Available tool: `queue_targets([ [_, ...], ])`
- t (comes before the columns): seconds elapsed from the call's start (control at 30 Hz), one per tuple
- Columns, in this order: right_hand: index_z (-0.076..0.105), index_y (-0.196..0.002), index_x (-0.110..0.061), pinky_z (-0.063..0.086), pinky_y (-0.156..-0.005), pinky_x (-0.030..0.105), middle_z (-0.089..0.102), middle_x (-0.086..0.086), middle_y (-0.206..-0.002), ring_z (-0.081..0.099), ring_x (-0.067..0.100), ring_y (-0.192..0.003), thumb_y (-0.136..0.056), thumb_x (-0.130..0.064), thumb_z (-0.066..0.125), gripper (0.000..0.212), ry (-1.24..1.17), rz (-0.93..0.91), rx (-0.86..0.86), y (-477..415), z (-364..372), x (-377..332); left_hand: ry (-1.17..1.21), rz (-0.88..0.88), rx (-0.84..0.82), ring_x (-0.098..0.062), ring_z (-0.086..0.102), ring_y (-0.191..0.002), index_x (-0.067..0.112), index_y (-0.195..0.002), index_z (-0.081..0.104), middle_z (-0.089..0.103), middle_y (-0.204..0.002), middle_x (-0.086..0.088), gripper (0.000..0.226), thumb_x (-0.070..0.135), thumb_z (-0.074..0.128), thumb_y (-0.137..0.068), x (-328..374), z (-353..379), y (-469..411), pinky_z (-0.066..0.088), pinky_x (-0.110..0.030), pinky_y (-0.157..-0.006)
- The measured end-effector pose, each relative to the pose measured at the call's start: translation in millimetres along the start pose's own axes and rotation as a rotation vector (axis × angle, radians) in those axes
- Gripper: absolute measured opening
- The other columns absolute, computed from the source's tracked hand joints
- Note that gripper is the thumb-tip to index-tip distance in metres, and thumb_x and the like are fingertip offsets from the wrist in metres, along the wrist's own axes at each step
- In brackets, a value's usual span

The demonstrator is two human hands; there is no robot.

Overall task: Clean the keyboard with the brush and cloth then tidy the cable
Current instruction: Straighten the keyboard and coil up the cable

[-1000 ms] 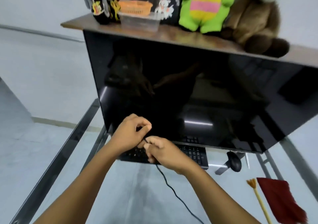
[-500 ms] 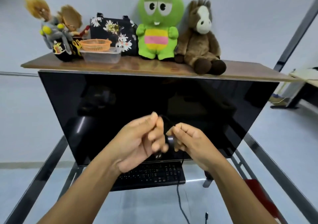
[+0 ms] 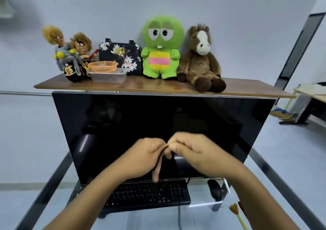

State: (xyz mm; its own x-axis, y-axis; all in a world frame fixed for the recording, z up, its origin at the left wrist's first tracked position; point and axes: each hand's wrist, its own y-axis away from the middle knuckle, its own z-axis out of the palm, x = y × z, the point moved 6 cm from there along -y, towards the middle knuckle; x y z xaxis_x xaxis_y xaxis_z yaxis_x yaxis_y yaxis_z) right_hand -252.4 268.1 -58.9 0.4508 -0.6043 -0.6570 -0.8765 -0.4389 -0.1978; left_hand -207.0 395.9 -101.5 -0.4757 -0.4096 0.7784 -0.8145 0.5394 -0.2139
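Note:
A black keyboard (image 3: 150, 195) lies on the glass desk under the dark monitor (image 3: 158, 129). Its black cable (image 3: 179, 217) runs down from the keyboard's front edge toward me. My left hand (image 3: 144, 157) and my right hand (image 3: 194, 152) are raised in front of the screen, touching at the fingertips. Both pinch a dark strand of the cable (image 3: 159, 156) that loops over my left fingers. A brush with a yellow handle and orange bristles (image 3: 235, 211) lies at the lower right; a sliver of the red cloth (image 3: 240, 206) shows beside it.
A black mouse (image 3: 214, 191) sits right of the keyboard. A wooden shelf (image 3: 158, 86) above the monitor carries plush toys, a floral bag, an orange basket and a clear tub. Metal desk frame rails (image 3: 44, 191) run along both sides. Another desk (image 3: 312, 95) stands at far right.
My view has tilted up. Both hands rose from the keyboard's back edge to mid-screen with the cable, and they have drawn together until the fingertips meet.

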Motion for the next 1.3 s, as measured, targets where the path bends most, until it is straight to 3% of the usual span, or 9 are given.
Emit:
queue_targets([
  [0.13,0.068,-0.089,-0.015,0.051,-0.078,0.040,0.068,0.007,-0.084,0.063,0.025,-0.080,-0.093,-0.021,0.067,0.007,-0.046,-0.062,0.202,-17.2,-32.2,-4.1,0.954,-0.208,0.007,-0.011,0.023,-0.028,0.008,-0.064,0.055,0.026,-0.037,0.001,0.049,0.044,0.044,-0.096,16.8,4.5,28.1,0.044,-0.031,-0.053],
  [0.27,0.066,-0.089,-0.026,0.046,-0.058,0.023,0.056,-0.004,-0.066,0.051,0.004,-0.058,-0.100,-0.022,0.056,0.016,-0.062,-0.044,0.252,-22.8,-25.6,2.8,1.499,-0.125,0.020,-0.006,0.014,-0.032,0.014,-0.067,0.054,0.024,-0.043,0.009,0.045,0.041,0.040,-0.099,47.6,-19.4,31.8,0.043,-0.022,-0.049],
  [0.4,0.065,-0.100,-0.021,0.059,-0.070,0.035,0.051,-0.006,-0.062,0.055,0.007,-0.059,-0.105,-0.026,0.044,0.022,-0.048,0.059,0.120,-17.7,8.4,16.6,1.744,0.149,0.461,-0.006,0.032,-0.035,0.015,-0.080,0.056,0.039,-0.045,0.008,0.032,0.022,0.035,-0.104,51.5,-74.2,20.7,0.050,-0.018,-0.058],
  [0.53,0.060,-0.105,-0.025,0.051,-0.063,0.042,0.055,-0.006,-0.070,0.052,0.020,-0.058,-0.105,-0.039,0.039,0.025,0.158,0.056,-0.056,-9.2,31.1,5.4,0.823,0.151,0.895,-0.014,0.052,-0.039,0.011,-0.089,0.059,0.061,-0.056,0.002,0.026,0.021,0.040,-0.103,28.0,-111.3,15.1,0.047,-0.020,-0.051],
  [0.67,0.062,-0.102,-0.023,0.052,-0.072,0.039,0.068,-0.002,-0.087,0.061,0.015,-0.076,-0.103,-0.036,0.045,0.022,0.366,-0.129,-0.043,-18.2,18.9,-27.4,-0.145,0.022,0.381,-0.020,0.068,-0.056,0.010,-0.089,0.060,0.069,-0.063,-0.004,0.019,0.012,0.043,-0.098,19.6,-52.4,0.1,0.051,-0.031,-0.056],
  [0.87,0.068,-0.091,-0.014,0.043,-0.065,0.015,0.063,-0.011,-0.072,0.058,0.001,-0.068,-0.095,-0.021,0.065,0.009,0.160,-0.158,0.179,-36.1,-40.9,-16.0,1.065,-0.257,0.035,-0.009,0.020,-0.026,0.007,-0.068,0.054,0.025,-0.036,0.002,0.049,0.043,0.039,-0.099,25.9,1.4,26.5,0.038,-0.026,-0.044],
  [1.0,0.067,-0.101,-0.012,0.044,-0.075,0.021,0.067,-0.006,-0.089,0.060,0.007,-0.083,-0.103,-0.018,0.048,0.020,0.265,-0.049,0.086,-39.4,-13.3,16.3,1.606,-0.108,0.306,-0.006,0.023,-0.029,0.014,-0.071,0.056,0.026,-0.040,0.008,0.040,0.039,0.040,-0.099,41.5,-30.0,17.2,0.045,-0.020,-0.046],
  [1.13,0.059,-0.112,-0.018,0.053,-0.088,0.041,0.068,0.005,-0.110,0.064,0.024,-0.100,-0.105,-0.029,0.042,0.021,0.364,-0.028,-0.119,-30.3,41.6,14.4,0.902,-0.005,0.802,-0.013,0.040,-0.036,0.008,-0.088,0.058,0.051,-0.046,-0.002,0.036,0.030,0.035,-0.104,25.3,-71.2,9.4,0.048,-0.022,-0.051],
  [1.3,0.069,-0.099,-0.018,0.051,-0.080,0.035,0.062,-0.005,-0.093,0.061,0.014,-0.088,-0.100,-0.030,0.051,0.022,0.490,-0.258,0.009,-32.0,5.3,-30.6,-0.098,-0.034,0.446,-0.013,0.064,-0.051,0.017,-0.076,0.058,0.067,-0.058,-0.004,0.038,0.041,0.039,-0.099,22.9,-36.9,1.4,0.053,-0.034,-0.060],
])
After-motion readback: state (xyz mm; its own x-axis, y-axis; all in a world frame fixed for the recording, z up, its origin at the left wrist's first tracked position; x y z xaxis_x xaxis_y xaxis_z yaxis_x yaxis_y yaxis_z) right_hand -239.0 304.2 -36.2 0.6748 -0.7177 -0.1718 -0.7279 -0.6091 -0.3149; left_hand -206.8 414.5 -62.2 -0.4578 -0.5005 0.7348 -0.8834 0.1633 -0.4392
